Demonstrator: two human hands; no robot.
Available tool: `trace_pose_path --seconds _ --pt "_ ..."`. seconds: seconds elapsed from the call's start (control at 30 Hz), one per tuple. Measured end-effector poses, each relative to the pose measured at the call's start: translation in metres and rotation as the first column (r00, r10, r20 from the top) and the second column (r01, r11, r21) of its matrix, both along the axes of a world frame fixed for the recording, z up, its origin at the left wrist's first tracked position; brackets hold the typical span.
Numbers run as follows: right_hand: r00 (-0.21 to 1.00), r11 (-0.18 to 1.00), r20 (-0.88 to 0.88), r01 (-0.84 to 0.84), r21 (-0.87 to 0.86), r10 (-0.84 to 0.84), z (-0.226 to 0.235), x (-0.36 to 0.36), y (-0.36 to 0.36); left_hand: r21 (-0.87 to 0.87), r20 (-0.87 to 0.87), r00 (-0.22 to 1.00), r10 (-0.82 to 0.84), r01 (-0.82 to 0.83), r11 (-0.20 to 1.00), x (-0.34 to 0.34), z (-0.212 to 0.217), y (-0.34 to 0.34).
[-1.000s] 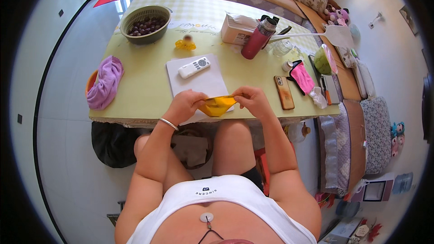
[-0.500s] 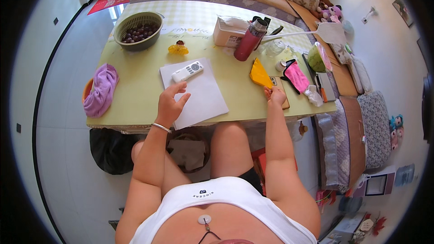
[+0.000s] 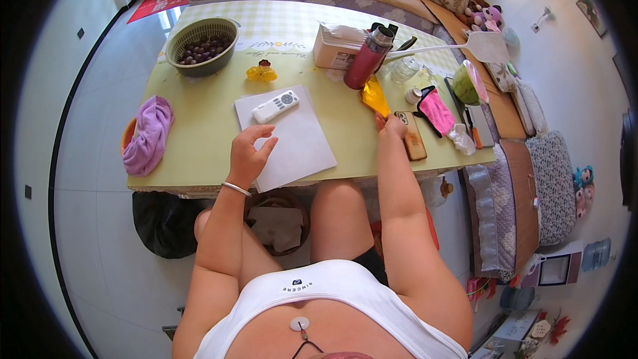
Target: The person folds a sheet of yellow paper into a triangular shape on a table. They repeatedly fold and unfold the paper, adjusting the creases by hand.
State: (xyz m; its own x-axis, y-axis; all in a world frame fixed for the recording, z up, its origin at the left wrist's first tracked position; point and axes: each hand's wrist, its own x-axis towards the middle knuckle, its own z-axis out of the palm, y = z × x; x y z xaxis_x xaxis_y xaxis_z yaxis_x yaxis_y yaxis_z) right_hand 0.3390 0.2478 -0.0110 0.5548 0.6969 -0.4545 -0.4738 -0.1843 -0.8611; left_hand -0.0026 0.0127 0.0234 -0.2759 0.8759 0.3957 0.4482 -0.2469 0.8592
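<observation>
I see the right hand [image 3: 391,126] pinching the yellow wrapper [image 3: 374,96] beside the red flask [image 3: 366,60]; the left hand [image 3: 249,156], fingers loosely spread, rests on the white sheet [image 3: 292,139].

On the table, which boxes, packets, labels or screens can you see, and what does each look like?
Tissue box: far side, beside the red flask; oblong, beige, white panel.
Phone: by the right hand; slim, brown, screen dark.
Remote control: on the white paper sheet; white, grey buttons.
Orange wrapper: held by the right hand.
</observation>
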Motion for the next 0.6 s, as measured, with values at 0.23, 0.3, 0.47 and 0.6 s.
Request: trace_pose_path --seconds 0.23,0.3,0.47,0.6 --pt "0.85 0.967 0.463 -0.195 -0.165 0.251 -0.007 0.017 -0.002 0.016 -0.009 1.0 -0.006 0.006 1.0 0.001 -0.001 0.001" --pt "0.728 0.952 0.614 -0.244 -0.184 0.306 -0.012 0.023 -0.007 0.015 -0.015 1.0 -0.011 0.011 1.0 0.001 -0.003 0.002" --pt "0.164 0.873 0.881 -0.3 -0.383 0.443 0.009 0.02 -0.024 -0.003 0.002 1.0 -0.007 0.007 1.0 -0.001 -0.007 0.001" --pt "-0.099 0.874 0.912 -0.261 -0.41 0.399 0.032 0.016 -0.047 -0.016 -0.019 1.0 -0.009 0.009 1.0 -0.002 -0.007 0.002"
